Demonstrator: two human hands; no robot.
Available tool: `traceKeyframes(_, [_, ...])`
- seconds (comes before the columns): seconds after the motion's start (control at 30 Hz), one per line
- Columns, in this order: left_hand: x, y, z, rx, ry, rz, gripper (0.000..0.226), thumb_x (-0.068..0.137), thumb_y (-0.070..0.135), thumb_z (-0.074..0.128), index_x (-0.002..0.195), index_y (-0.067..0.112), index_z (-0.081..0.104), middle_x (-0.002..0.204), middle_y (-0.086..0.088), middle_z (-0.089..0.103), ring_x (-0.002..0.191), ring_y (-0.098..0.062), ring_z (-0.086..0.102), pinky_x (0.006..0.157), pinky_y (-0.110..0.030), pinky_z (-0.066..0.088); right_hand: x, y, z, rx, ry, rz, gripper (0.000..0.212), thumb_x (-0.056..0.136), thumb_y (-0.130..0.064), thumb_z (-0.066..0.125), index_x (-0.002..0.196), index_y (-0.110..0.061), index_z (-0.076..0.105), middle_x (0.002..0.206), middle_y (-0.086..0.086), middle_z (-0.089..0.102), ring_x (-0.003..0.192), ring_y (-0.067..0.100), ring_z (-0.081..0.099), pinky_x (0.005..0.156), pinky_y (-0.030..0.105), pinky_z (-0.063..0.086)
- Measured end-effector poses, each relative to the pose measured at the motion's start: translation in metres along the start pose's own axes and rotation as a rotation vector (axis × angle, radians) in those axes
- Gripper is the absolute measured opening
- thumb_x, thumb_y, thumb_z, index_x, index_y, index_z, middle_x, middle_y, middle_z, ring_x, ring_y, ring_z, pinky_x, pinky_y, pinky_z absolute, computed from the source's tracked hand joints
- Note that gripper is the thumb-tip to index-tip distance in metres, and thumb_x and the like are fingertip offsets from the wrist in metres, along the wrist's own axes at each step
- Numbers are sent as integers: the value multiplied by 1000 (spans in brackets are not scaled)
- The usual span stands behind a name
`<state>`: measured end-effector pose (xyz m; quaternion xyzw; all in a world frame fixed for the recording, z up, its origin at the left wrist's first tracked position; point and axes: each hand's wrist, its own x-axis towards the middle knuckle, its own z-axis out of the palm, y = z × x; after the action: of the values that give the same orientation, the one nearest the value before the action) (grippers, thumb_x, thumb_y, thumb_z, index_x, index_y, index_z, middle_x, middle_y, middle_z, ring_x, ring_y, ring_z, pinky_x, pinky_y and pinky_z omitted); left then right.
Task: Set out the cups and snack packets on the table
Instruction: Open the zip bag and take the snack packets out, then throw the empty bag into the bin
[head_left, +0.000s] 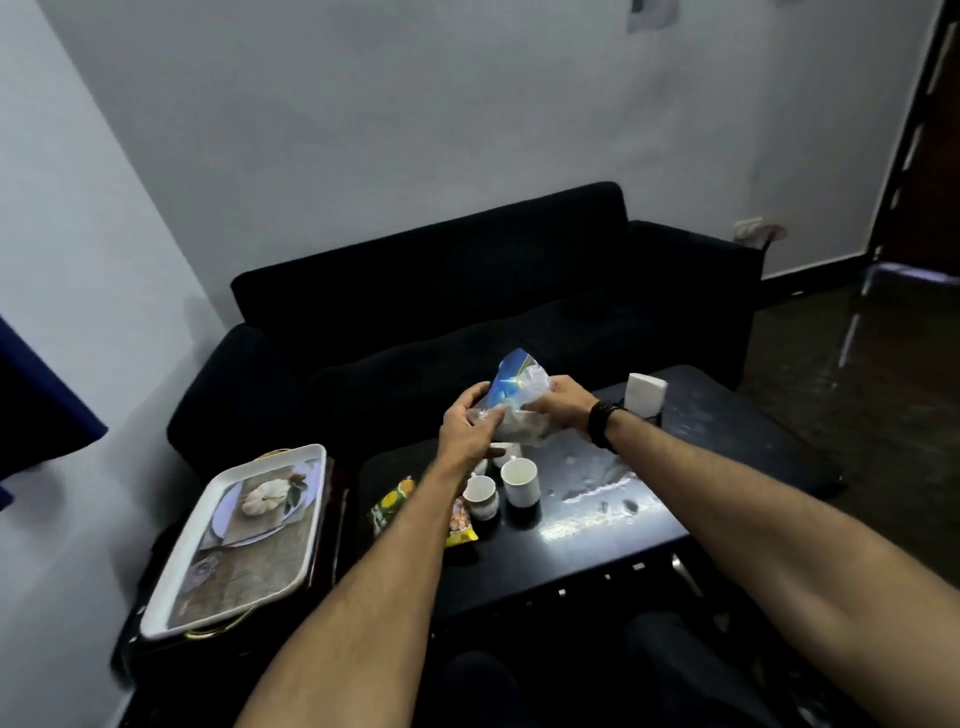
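Observation:
Both hands hold a blue and clear snack packet (514, 395) in the air above the far side of the black table (623, 525). My left hand (467, 426) grips its lower left side and my right hand (563, 400) grips its right side. Below them stand white cups: one plain cup (520, 482), a patterned one (480, 497), and a third (503, 453) partly hidden behind my left hand. A yellow and green snack packet (395, 503) lies on the table, crossed by my left forearm.
A white picture tray (244, 535) rests on a small side table at the left. A white napkin holder (644, 393) stands at the table's far right. A black sofa (467, 291) runs behind the table. My knees sit below the near edge.

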<state>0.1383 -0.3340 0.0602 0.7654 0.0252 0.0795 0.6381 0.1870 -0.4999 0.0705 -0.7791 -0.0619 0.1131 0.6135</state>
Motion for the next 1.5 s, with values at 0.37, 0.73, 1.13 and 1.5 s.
traceKeyframes(0.37, [2, -13, 123, 368, -289, -36, 52, 97, 31, 57, 146, 20, 43, 107, -5, 64, 94, -25, 67, 83, -44, 59, -33, 70, -139, -17, 328, 46, 31, 88, 1, 63, 118, 6, 59, 110, 17, 60, 102, 27, 55, 89, 42, 47])
traceKeyframes(0.73, [-26, -66, 263, 673, -686, 6, 52, 95, 35, 61, 142, 17, 48, 126, -12, 59, 112, -26, 60, 93, -26, 43, -117, 212, -267, -67, 561, 390, 42, 93, -15, 56, 133, -5, 46, 134, 21, 55, 123, 34, 54, 105, 40, 43])
traceKeyframes(1.13, [-65, -142, 362, 816, -940, -53, 41, 92, 36, 63, 129, 20, 61, 114, -6, 68, 109, -23, 63, 92, -24, 43, -199, 379, -315, -434, 225, 872, 33, 89, -35, 64, 103, -11, 45, 106, 15, 49, 93, 28, 49, 72, 34, 36])
traceKeyframes(1.5, [-79, -227, 393, 870, -1079, -197, 42, 97, 40, 53, 134, 21, 56, 124, -5, 63, 117, -21, 58, 100, -31, 44, -194, 493, -266, -434, 218, 939, 89, 81, -57, 67, 143, -5, 28, 144, 20, 35, 128, 40, 45, 100, 47, 43])
